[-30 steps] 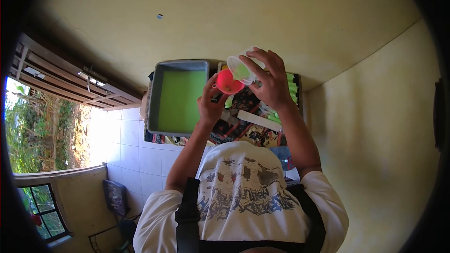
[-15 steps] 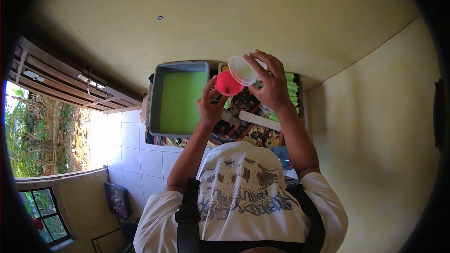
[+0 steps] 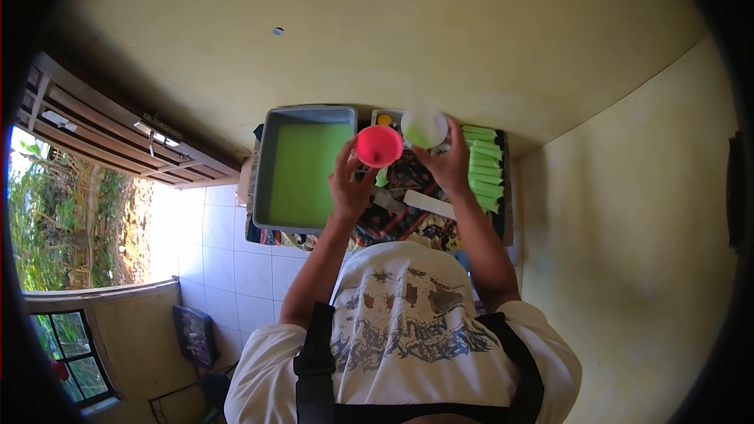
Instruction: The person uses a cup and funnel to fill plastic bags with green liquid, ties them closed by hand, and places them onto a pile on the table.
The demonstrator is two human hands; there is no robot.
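My left hand (image 3: 349, 182) is closed around the stem of a pink funnel (image 3: 379, 146), held upright above a patterned cloth. My right hand (image 3: 448, 162) grips a small clear cup (image 3: 424, 127) with a little green liquid in it, just right of the funnel and apart from it. What the funnel's spout goes into is hidden by my left hand.
A grey tray (image 3: 265, 159) filled with green liquid lies to the left. Several green filled packets (image 3: 481, 165) are stacked at the right. A white strip (image 3: 428, 202) lies on the patterned cloth (image 3: 393, 224). A small pot with an orange inside (image 3: 384, 118) stands behind the funnel.
The cup was tilted over the funnel; now my right hand has drawn it back to the right and set it level. Both hands have dropped slightly toward the cloth.
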